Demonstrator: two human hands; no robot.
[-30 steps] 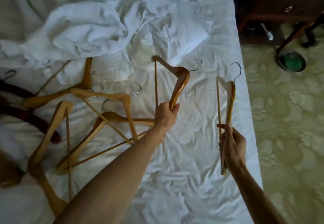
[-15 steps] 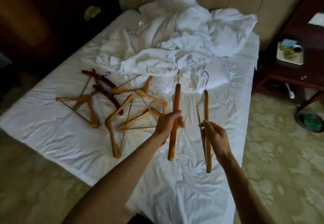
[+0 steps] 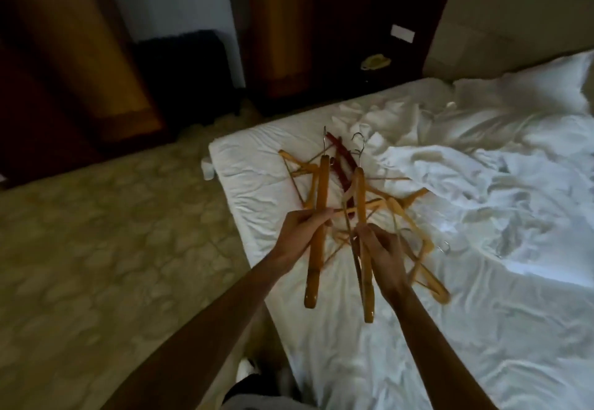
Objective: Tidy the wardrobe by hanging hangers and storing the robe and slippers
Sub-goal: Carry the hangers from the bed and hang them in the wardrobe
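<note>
My left hand (image 3: pixel 303 229) grips a light wooden hanger (image 3: pixel 318 217) seen edge-on, metal hook pointing up. In my right hand (image 3: pixel 382 252) is a second wooden hanger (image 3: pixel 361 197), also edge-on and upright, close beside the first. Both hang in the air over the bed's near corner. Behind them several more wooden hangers (image 3: pixel 414 223) and a dark red hanger (image 3: pixel 340 168) lie tangled on the white sheet. A crumpled white robe or bedding (image 3: pixel 466 165) is heaped to the right.
The bed (image 3: pixel 244 165) fills the right half, with a pillow (image 3: pixel 527 85) at the far right. Patterned floor (image 3: pixel 112 233) spreads to the left. Dark wooden furniture and orange curtains (image 3: pixel 279 24) stand at the back beside a dark radiator-like panel (image 3: pixel 183 69).
My view has swung left, bringing the floor and the dark furniture into sight. Both hands have come closer together, and the two held hangers now overlap the pile on the bed.
</note>
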